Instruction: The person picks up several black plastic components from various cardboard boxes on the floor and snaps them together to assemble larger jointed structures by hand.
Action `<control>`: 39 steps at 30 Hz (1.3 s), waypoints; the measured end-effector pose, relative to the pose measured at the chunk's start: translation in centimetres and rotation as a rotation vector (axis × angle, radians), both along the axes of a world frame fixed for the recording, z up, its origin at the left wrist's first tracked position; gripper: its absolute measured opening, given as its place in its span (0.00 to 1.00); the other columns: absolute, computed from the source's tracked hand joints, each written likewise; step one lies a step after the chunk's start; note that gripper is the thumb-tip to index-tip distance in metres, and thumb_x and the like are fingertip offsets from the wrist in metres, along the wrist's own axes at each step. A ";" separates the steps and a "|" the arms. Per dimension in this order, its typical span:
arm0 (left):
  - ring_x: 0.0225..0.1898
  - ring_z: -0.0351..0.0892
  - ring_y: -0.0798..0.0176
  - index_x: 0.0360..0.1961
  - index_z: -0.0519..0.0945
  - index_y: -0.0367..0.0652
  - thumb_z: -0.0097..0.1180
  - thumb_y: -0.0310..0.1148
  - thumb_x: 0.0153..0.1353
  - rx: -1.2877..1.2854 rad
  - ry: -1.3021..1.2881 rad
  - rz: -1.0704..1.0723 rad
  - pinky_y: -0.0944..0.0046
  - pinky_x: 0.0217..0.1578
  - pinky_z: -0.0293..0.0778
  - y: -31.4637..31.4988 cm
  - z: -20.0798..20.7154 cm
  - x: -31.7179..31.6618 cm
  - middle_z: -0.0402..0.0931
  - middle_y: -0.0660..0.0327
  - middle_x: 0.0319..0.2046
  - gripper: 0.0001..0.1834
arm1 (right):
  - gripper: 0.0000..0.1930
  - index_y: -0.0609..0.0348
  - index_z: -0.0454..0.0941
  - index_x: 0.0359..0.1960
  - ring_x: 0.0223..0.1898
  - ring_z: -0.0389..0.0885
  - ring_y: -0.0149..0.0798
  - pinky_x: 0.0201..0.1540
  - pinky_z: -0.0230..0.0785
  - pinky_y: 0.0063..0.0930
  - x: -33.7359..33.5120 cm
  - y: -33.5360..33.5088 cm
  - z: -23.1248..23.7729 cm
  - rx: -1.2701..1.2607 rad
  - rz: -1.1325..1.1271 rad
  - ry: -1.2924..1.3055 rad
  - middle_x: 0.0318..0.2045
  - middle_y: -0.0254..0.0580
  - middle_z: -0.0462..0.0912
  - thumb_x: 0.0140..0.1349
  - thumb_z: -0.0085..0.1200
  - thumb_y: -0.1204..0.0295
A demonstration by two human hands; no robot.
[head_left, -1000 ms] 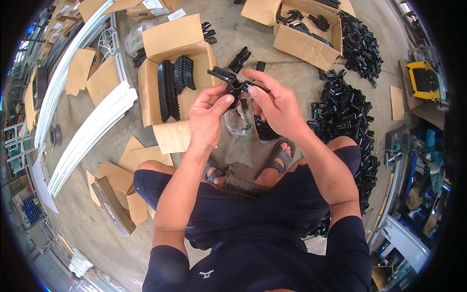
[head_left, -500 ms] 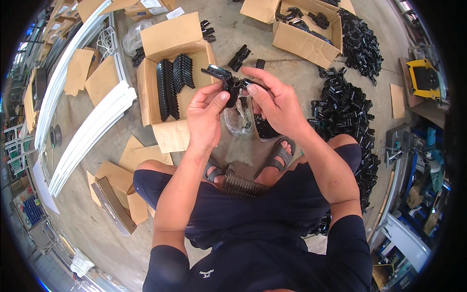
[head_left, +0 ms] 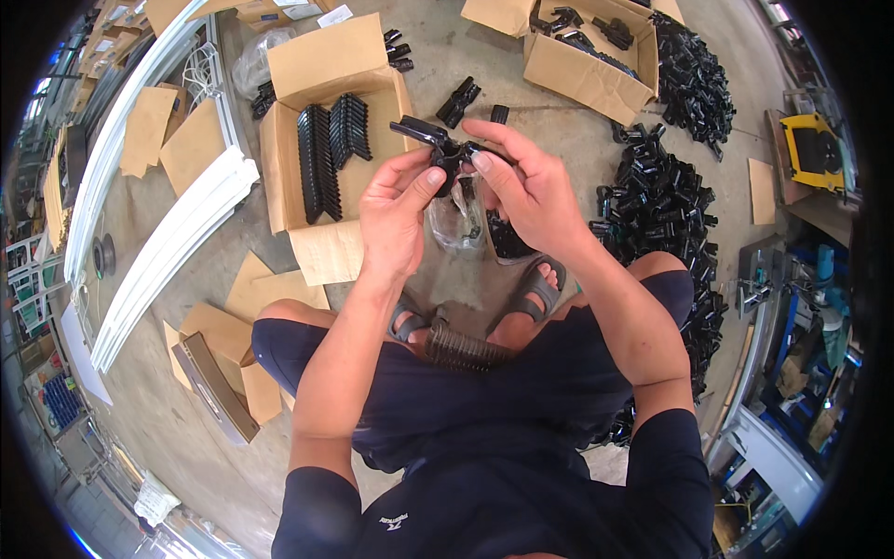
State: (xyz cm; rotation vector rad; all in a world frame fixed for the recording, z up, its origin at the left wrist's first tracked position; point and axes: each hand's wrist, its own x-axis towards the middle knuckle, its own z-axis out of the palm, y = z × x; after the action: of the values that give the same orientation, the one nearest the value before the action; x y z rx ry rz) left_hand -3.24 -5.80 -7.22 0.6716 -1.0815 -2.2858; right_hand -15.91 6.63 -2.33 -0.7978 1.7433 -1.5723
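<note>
Above the floor in front of me, both hands meet at a black jointed plastic fitting (head_left: 424,132), with a flat arm sticking out to the left. My left hand (head_left: 396,214) pinches its lower body between thumb and fingers. The thumb and fingers of my right hand (head_left: 531,191) close on a black piece at its right side. Whether that piece is separate or part of the fitting, I cannot tell. Below the hands lie a clear plastic bag (head_left: 454,228) and a dark container of small parts (head_left: 510,244). An open cardboard box (head_left: 326,48) at the left holds neat rows of black fittings (head_left: 318,168).
Heaps of black fittings (head_left: 656,191) cover the floor at the right. Another cardboard box (head_left: 582,82) with black parts stands at the far right. Loose fittings (head_left: 458,102) lie between the boxes. Long white strips (head_left: 177,252) and cardboard scraps (head_left: 219,335) lie at the left.
The fitting has tilted slightly in my hands, so its flat arm shows more edge-on. Both hands keep their grip in nearly the same place.
</note>
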 end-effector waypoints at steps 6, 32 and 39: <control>0.46 0.85 0.58 0.49 0.79 0.38 0.59 0.20 0.65 0.028 0.042 0.031 0.54 0.52 0.81 -0.1 0.1 0.0 0.84 0.53 0.45 0.12 | 0.17 0.63 0.75 0.59 0.24 0.75 0.22 0.29 0.72 0.21 0.0 -0.1 0.0 -0.002 0.005 -0.004 0.28 0.35 0.83 0.72 0.53 0.71; 0.43 0.84 0.56 0.48 0.79 0.35 0.56 0.21 0.67 0.125 0.023 0.318 0.55 0.46 0.84 -4.7 1.3 0.7 0.82 0.54 0.44 0.09 | 0.11 0.60 0.83 0.37 0.46 0.84 0.51 0.40 0.81 0.42 4.4 -5.0 -28.0 0.773 0.563 1.126 0.44 0.50 0.82 0.62 0.50 0.69; 0.44 0.84 0.58 0.48 0.78 0.34 0.57 0.18 0.65 0.184 0.017 0.358 0.55 0.47 0.84 -5.5 0.4 1.4 0.82 0.53 0.45 0.10 | 0.11 0.57 0.86 0.29 0.40 0.85 0.49 0.39 0.80 0.42 5.7 -5.6 -29.9 0.855 0.501 1.140 0.36 0.48 0.85 0.60 0.51 0.67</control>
State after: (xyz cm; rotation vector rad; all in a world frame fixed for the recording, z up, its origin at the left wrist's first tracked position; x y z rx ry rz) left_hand -1.81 -11.30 -6.79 0.8418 -0.6815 -2.0864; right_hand -10.24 1.07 -32.28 -1.6024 2.3476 0.1521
